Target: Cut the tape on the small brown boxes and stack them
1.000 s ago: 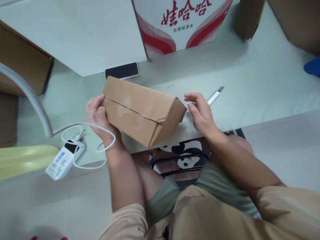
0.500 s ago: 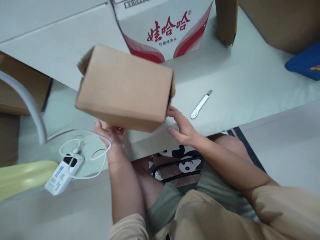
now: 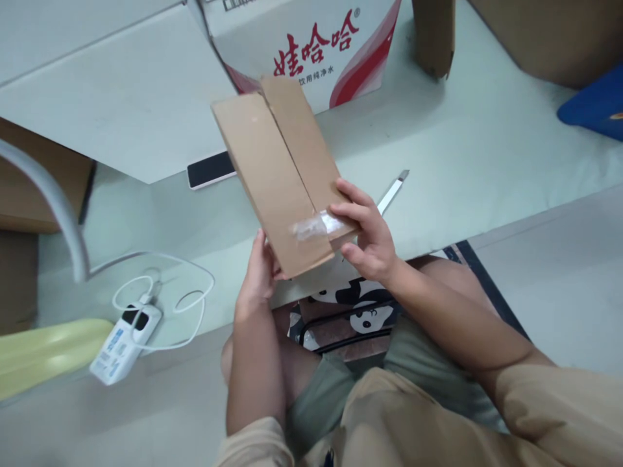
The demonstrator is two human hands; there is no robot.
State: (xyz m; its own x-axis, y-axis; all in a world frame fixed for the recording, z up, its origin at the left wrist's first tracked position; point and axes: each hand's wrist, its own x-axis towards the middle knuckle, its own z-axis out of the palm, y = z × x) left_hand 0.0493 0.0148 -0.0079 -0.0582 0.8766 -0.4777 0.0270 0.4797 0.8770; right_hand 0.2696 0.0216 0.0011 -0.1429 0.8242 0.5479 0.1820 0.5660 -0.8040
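Holding a cardboard box (image 3: 287, 162) up over the near edge of the table (image 3: 467, 155), the person has both hands at its near end, and the box tilts with its far end leaning to the left. The right hand (image 3: 372, 237) is clamped on the near right corner, fingers spread over the top face by a shiny strip of clear tape (image 3: 318, 224) and thumb lower down. The left hand (image 3: 260, 269) grips the near left side, some of its fingers hidden behind the cardboard. A dark seam runs lengthwise along the face turned up to us. Just beyond the right hand lies a utility knife (image 3: 392, 193), blade pointing far and right, its near part out of sight. A phone (image 3: 209, 171) lies on the table to the left, partly covered from view by the box. Farther back stands a white carton (image 3: 302, 55) with red lettering. Over on the left, a white power bank (image 3: 125, 344) with a looping white cable (image 3: 168, 254) sits by the table's near edge, next to something yellow (image 3: 53, 353). A blue object (image 3: 591, 107) shows at the far right.
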